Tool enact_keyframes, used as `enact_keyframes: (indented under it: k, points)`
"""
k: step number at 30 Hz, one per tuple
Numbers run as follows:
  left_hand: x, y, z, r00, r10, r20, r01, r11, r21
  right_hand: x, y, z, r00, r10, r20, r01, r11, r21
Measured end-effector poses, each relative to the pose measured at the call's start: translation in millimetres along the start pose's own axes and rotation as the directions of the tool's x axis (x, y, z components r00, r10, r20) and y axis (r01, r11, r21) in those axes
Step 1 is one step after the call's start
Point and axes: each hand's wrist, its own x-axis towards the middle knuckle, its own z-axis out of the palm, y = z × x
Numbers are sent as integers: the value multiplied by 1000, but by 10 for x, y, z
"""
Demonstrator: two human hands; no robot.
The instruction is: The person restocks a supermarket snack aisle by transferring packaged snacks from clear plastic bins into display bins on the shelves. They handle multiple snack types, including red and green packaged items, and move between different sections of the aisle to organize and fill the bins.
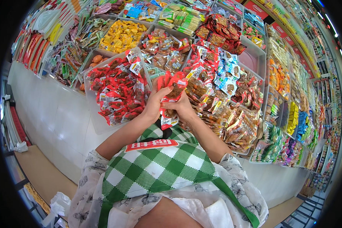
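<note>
My left hand (154,105) and my right hand (182,107) are together in front of my chest, gripping a bunch of red vacuum-sealed snack packets (175,88). Brown food shows through their clear fronts. One packet (169,117) hangs below my fingers. To the left of my hands, a translucent plastic bin (94,121) stands tilted, filled with similar red packets (121,88). Just beyond and to the right of my hands lie red-and-white packets (203,61) and blue-and-white packets (228,72).
Clear-wrapped brown snacks (236,125) fill bins at the right. Yellow-wrapped pieces (122,35) and dark red bags (219,31) sit farther back. A partly bare bin (252,58) stands at the upper right. Tiled floor (65,114) runs along the left, beside a brown board (42,165).
</note>
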Motion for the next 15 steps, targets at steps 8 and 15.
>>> enact_keyframes:
  k: [8,15]
  points:
    - [595,-444,460,912,-392,124,408,899,-159,204,-418,-922,969,216,-115,-237,948,-213]
    - [1502,-847,798,916,-353,189,387,903,-188,839,-1083,-1906,989,148,26,-108,817,-566]
